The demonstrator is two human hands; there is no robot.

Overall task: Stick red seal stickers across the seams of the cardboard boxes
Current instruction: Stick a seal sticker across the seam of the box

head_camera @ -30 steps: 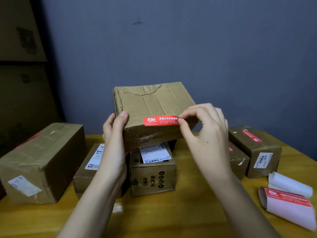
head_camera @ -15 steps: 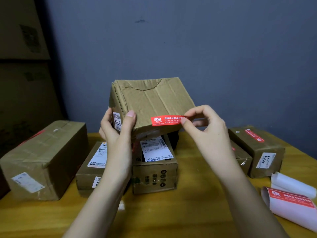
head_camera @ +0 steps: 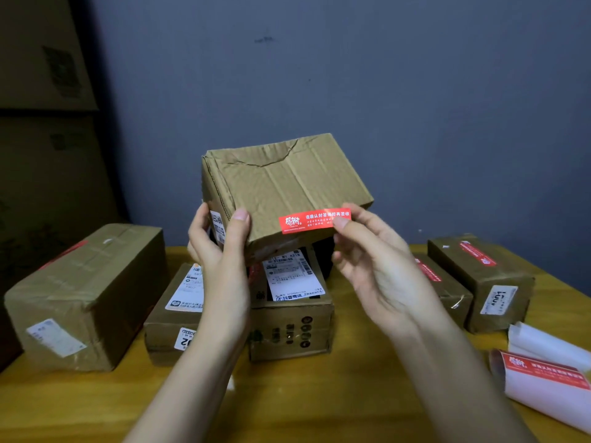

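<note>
The held box [head_camera: 281, 193] is brown cardboard. Its sticker [head_camera: 315, 220] is red with white characters. The table [head_camera: 319, 404] is yellow wood.

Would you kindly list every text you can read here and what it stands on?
"请确认封签完好再签收": red seal sticker on the held box.
"抖音商城": label on the middle box.
Other labels and the stickers on the right boxes: too blurred to read.
</note>
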